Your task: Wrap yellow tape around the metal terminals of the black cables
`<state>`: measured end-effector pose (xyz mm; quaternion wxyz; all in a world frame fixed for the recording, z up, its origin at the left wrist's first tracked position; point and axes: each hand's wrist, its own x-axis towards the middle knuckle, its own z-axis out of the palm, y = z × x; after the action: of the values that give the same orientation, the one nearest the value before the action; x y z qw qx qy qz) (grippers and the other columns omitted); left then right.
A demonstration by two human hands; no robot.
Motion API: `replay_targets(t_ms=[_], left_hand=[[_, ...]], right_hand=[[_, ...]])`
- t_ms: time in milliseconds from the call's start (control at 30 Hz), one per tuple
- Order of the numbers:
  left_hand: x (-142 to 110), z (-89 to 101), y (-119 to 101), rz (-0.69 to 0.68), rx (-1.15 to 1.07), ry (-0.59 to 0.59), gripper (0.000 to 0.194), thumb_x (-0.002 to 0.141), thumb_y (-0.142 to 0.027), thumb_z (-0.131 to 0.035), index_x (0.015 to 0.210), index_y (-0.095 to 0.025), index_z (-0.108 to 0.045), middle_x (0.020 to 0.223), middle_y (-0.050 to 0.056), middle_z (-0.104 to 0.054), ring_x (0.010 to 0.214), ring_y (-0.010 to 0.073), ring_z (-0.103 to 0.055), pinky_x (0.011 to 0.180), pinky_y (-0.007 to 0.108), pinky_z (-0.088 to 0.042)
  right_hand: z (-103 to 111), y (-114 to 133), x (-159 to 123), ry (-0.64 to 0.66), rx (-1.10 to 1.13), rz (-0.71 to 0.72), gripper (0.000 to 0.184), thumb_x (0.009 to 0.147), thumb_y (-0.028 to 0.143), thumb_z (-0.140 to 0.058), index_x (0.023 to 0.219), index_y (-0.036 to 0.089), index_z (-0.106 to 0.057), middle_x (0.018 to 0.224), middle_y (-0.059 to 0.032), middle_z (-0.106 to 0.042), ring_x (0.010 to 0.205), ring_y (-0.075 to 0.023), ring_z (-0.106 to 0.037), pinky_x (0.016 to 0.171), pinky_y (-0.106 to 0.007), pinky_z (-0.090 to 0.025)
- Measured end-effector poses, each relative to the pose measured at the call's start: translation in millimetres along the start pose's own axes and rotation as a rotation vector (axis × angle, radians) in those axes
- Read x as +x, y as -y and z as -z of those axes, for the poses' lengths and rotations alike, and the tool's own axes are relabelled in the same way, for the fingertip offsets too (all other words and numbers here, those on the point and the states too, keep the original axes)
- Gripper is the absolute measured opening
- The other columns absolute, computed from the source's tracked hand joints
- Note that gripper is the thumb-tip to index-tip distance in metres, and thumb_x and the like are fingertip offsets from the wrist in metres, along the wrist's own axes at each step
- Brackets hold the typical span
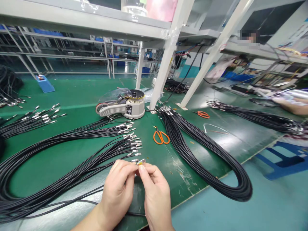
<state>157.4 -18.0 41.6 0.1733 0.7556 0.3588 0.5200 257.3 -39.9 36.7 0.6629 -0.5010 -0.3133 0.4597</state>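
The left hand [117,192] and right hand [156,199] pinch a small metal terminal [141,161] together, above the green tabletop [173,166]. Orange scissors [161,137] lie beyond them, beside a bundle of black wires [192,150].

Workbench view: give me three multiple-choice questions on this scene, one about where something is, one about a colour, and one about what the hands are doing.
1. Where do the orange scissors lie?
A) On the upper shelf
B) Between two bunches of black cables
C) In a hand

2. What colour is the bench mat?
A) Red
B) White
C) Green

3. What are the left hand and right hand doing?
A) Holding a small metal terminal at their fingertips
B) Cutting with scissors
C) Resting flat on the mat

Answers:
1. B, the scissors sit on the mat with cables on either side.
2. C, green shows around the cables.
3. A, the fingertips meet at the terminal.
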Motion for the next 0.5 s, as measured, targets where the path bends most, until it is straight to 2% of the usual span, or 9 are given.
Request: replay_targets(t_ms=[500], left_hand=[[-0.5,0.2,-1.1,0.001,-0.014,0.010,0.026,0.082,0.002,-0.049,0.095,-0.019,-0.056,0.082,0.000,-0.058,0.076,0.0103,-0.051,0.068,0.024,-0.043]], right_hand=[[-0.6,-2.1,0.5,-0.002,0.058,-0.023,0.014,0.075,0.031,-0.066,0.070,0.019,-0.064,0.074,0.0009,-0.065,0.077,-0.0128,-0.058,0.076,-0.025,-0.047]])
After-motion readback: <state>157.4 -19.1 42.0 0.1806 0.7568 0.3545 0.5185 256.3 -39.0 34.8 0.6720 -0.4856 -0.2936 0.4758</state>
